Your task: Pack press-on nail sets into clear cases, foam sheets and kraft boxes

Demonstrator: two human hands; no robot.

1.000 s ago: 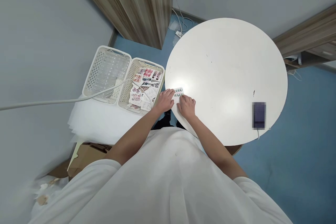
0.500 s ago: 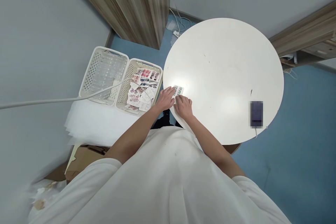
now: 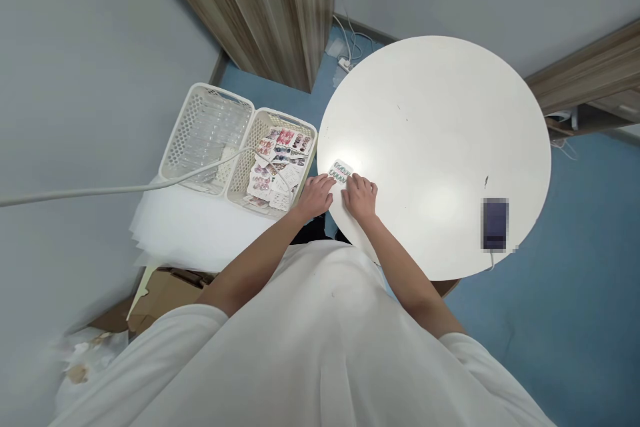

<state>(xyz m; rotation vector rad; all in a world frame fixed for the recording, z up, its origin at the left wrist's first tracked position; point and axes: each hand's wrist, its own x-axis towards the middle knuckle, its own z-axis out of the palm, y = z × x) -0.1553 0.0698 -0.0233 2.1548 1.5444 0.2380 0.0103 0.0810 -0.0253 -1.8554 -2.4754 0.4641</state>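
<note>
A thin white card [image 3: 341,172] with rounded corners, carrying two rows of glossy green nail-shaped pieces, is laid flat near the left near edge of the smooth, round-edged white table [image 3: 430,133]. Its rows are slanted, their right ends turned slightly toward the person; which side is longer cannot be told. The card's left near side is touched by the left hand [image 3: 315,197], its fingers held close together and the thumb set apart. The right near corner is met by the right hand [image 3: 360,199], its fingers slightly bent; whether the card is pinched cannot be told. Only a narrow strip of table is left between card and left edge, while broad open surface is offered to the right and beyond. Past that left edge, similar cards [image 3: 285,170] are heaped in a perforated plastic basket [image 3: 245,170].
</note>
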